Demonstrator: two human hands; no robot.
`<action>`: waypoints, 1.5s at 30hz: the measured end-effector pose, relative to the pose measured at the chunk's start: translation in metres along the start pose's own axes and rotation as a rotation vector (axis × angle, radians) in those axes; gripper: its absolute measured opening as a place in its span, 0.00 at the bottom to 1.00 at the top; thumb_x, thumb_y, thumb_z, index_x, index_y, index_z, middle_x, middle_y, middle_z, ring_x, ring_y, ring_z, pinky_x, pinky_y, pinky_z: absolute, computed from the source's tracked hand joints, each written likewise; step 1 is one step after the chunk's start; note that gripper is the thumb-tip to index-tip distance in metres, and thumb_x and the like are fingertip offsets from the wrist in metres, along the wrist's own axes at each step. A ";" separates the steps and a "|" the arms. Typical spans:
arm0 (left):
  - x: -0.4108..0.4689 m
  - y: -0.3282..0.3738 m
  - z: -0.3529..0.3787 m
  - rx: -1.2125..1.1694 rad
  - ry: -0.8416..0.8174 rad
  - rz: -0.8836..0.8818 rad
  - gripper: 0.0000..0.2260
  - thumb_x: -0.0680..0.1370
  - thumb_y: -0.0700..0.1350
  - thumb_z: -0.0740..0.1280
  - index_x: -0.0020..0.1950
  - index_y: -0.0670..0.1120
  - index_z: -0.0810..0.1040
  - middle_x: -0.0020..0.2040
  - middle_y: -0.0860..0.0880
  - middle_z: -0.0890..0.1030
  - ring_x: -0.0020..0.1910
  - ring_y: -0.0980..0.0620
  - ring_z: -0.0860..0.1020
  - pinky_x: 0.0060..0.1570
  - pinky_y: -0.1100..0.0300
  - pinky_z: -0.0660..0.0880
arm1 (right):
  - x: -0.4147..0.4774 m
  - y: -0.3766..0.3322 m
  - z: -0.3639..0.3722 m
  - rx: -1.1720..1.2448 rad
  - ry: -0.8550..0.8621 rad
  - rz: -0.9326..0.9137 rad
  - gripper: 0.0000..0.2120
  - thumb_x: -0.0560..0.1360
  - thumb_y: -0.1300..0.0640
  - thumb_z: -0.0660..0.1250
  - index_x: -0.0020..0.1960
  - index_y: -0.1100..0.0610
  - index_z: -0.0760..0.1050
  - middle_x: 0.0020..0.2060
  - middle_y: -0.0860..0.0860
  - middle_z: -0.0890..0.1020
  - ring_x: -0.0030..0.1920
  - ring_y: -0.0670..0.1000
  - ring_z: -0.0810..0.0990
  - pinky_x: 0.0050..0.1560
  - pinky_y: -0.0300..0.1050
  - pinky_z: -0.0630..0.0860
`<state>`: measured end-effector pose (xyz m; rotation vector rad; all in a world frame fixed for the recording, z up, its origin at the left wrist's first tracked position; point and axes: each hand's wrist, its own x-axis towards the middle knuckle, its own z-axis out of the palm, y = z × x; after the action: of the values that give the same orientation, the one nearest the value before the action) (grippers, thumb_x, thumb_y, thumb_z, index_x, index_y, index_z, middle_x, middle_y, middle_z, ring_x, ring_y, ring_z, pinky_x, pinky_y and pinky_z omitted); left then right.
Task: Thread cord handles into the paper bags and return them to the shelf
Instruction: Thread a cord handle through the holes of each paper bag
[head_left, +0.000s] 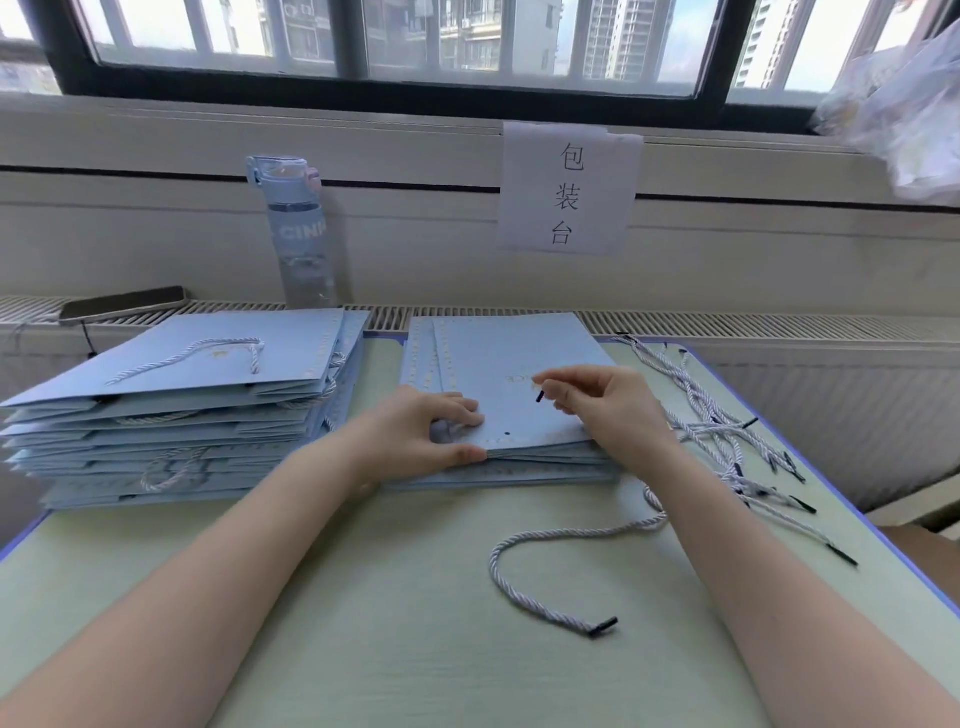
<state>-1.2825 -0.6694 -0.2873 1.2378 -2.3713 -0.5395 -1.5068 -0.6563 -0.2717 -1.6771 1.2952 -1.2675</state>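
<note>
The right hand (597, 405) pinches the cord tip (540, 396) just upper right of the hole (507, 432) in the top bag (519, 353), whose near edge the left hand (441, 434) grips.

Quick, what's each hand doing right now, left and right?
Left hand: pinching the near edge of the top paper bag.
Right hand: pinching a black cord tip just above that bag.

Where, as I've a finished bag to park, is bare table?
Bare: the near half of the table, left of the trailing cord, and in front of the left stack. Crowded: right stack behind, cord pile beside it.
</note>
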 end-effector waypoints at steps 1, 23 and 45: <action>0.000 0.000 -0.003 0.007 -0.027 -0.006 0.20 0.73 0.51 0.72 0.63 0.48 0.78 0.68 0.52 0.73 0.69 0.60 0.66 0.67 0.69 0.58 | 0.000 0.001 0.001 -0.076 0.008 -0.039 0.05 0.74 0.60 0.69 0.46 0.53 0.83 0.41 0.44 0.80 0.39 0.37 0.77 0.43 0.27 0.71; 0.012 0.009 0.014 0.557 0.111 0.107 0.37 0.73 0.72 0.42 0.48 0.47 0.79 0.40 0.46 0.82 0.42 0.44 0.78 0.41 0.52 0.74 | -0.003 0.007 0.011 -0.161 0.118 -0.289 0.09 0.74 0.66 0.68 0.51 0.56 0.82 0.39 0.44 0.82 0.38 0.39 0.79 0.42 0.27 0.72; 0.001 -0.001 0.017 0.132 0.375 0.295 0.17 0.69 0.61 0.66 0.41 0.50 0.85 0.40 0.56 0.85 0.36 0.56 0.83 0.37 0.57 0.80 | -0.004 0.012 0.025 -0.484 -0.134 -0.325 0.06 0.73 0.63 0.68 0.43 0.56 0.84 0.35 0.41 0.77 0.37 0.39 0.74 0.42 0.30 0.67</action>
<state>-1.2914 -0.6680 -0.3020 0.9185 -2.2324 -0.0510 -1.4873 -0.6571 -0.2915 -2.3488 1.3591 -1.0400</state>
